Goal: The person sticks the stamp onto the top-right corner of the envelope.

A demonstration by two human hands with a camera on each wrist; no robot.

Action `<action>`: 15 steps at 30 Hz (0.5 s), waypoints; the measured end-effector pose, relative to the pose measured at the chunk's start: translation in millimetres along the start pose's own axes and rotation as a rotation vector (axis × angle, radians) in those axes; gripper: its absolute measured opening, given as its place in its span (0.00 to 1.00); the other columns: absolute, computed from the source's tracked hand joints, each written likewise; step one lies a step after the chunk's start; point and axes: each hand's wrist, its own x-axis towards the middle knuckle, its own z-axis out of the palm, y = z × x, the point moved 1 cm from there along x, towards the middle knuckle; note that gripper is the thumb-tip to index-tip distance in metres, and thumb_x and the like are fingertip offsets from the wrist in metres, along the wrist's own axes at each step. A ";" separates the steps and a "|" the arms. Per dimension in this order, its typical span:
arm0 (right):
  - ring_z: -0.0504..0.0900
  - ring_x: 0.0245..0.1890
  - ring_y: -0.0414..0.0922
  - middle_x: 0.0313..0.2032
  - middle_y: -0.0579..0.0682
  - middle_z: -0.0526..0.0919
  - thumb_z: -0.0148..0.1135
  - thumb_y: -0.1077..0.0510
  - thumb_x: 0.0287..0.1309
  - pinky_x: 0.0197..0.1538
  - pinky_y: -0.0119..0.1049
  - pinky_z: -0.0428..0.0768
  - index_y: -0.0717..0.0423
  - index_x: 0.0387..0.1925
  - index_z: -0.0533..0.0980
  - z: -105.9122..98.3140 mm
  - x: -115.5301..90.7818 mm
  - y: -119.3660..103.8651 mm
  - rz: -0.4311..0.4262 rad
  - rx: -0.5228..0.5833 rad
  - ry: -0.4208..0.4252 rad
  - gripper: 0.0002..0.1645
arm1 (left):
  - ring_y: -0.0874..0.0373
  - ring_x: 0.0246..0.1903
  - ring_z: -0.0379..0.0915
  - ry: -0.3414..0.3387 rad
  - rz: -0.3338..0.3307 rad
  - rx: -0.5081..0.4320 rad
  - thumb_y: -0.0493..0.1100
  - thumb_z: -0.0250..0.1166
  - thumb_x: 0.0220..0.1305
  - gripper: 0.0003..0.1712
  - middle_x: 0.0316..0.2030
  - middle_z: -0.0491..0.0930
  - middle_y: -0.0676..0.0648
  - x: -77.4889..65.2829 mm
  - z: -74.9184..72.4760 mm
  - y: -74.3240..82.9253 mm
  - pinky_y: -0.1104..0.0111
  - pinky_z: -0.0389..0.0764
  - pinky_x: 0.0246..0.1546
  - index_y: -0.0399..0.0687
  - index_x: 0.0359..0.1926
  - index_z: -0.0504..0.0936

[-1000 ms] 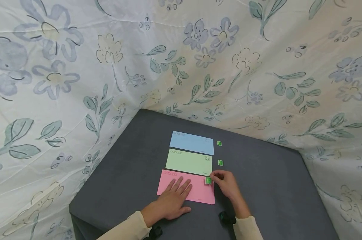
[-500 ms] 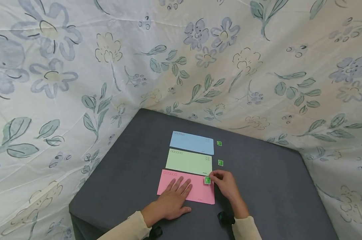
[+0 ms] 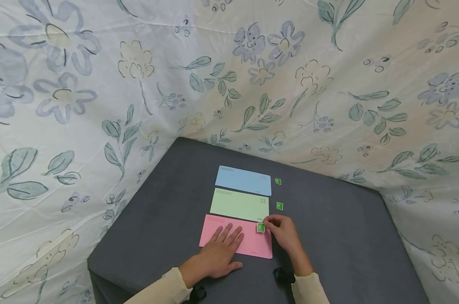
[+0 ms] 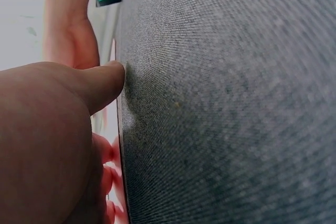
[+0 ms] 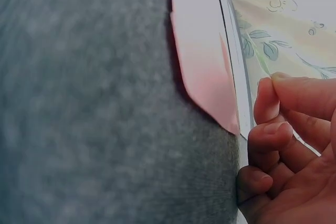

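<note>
In the head view a pink envelope lies nearest the person. The left hand rests flat on it, fingers spread; in the left wrist view its thumb touches the dark cloth. Between thumb and forefinger, the right hand pinches a small green stamp with a white border, over the envelope's upper right corner. In the right wrist view the stamp is seen nearly edge-on, above the envelope's surface. The other right fingers are curled. The corner beneath the stamp is hidden in the head view.
A light green envelope and a blue envelope lie in a column beyond the pink one. To their right sit two more green stamps, a nearer stamp and a farther stamp. Floral cloth hangs behind the dark table.
The right hand has shifted slightly left with the stamp, farther over the pink envelope. The left hand stays where it was.
</note>
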 end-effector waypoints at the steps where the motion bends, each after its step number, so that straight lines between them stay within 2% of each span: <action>1: 0.79 0.33 0.48 0.31 0.48 0.85 0.76 0.62 0.68 0.33 0.34 0.81 0.56 0.41 0.91 0.7 0.2 -0.4 -0.002 0.001 0.001 0.03 | 0.45 0.86 0.36 0.000 0.004 -0.012 0.70 0.58 0.78 0.50 0.87 0.47 0.49 0.4 0.9 -0.6 0.46 0.44 0.82 0.49 0.88 0.56; 15: 0.78 0.30 0.48 0.29 0.48 0.83 0.76 0.60 0.69 0.30 0.34 0.80 0.55 0.41 0.90 10.1 1.3 0.5 -0.001 0.014 0.012 0.02 | 0.48 0.86 0.35 -0.012 -0.018 0.030 0.73 0.56 0.78 0.51 0.87 0.44 0.52 -0.4 2.5 0.2 0.47 0.44 0.83 0.53 0.88 0.54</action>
